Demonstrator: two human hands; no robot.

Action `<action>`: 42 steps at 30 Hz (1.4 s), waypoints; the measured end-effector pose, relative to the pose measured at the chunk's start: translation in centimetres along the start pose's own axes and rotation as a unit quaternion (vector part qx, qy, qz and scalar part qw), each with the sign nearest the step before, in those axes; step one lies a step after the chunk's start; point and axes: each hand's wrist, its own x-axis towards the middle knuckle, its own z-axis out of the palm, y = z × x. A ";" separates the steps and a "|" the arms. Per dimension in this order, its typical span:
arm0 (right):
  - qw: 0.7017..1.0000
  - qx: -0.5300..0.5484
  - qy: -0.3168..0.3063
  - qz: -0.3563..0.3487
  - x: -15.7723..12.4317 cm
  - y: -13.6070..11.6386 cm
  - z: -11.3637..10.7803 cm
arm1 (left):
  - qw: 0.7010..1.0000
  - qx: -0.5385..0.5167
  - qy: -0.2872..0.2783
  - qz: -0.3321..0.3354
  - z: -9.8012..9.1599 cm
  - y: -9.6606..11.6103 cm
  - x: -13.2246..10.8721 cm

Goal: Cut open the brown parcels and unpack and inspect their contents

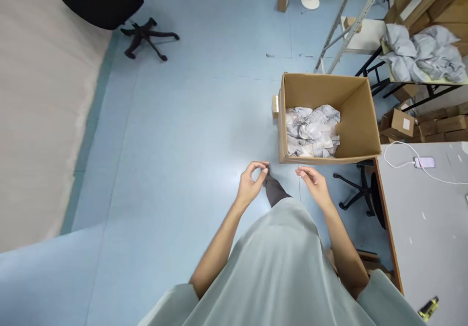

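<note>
My left hand (251, 183) hangs over the blue floor with its fingers loosely curved and a gap between them and the thumb; nothing shows in it. Just below the near edge of a large open cardboard box (358, 126) is my right hand (315, 184), its fingers stretched out and holding nothing visible. Neither hand appears to touch the box. Crumpled grey-white plastic parcels (314, 130) lie inside, mostly at the left of the box. One of my dark trouser legs (275, 189) shows between my hands.
On my right stands a grey table (420, 209) with a phone (424, 162), its white cable and a yellow-black cutter (428, 308). A metal rack (351, 28) and a parcel-laden table with grey bags (424, 53) are beyond. A black swivel chair (102, 2) is far left.
</note>
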 end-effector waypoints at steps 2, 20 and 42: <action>1.000 0.010 0.000 0.008 5.0 -1.1 2.5 | 1.000 0.005 0.007 -0.006 -2.7 0.6 4.6; 0.995 -0.006 -0.064 0.069 41.6 -13.2 25.7 | 0.990 -0.001 0.097 -0.100 -26.5 -4.7 37.9; 0.868 0.232 0.393 0.194 70.4 -8.4 27.6 | 0.909 0.117 -0.393 -0.079 -10.6 -2.4 88.7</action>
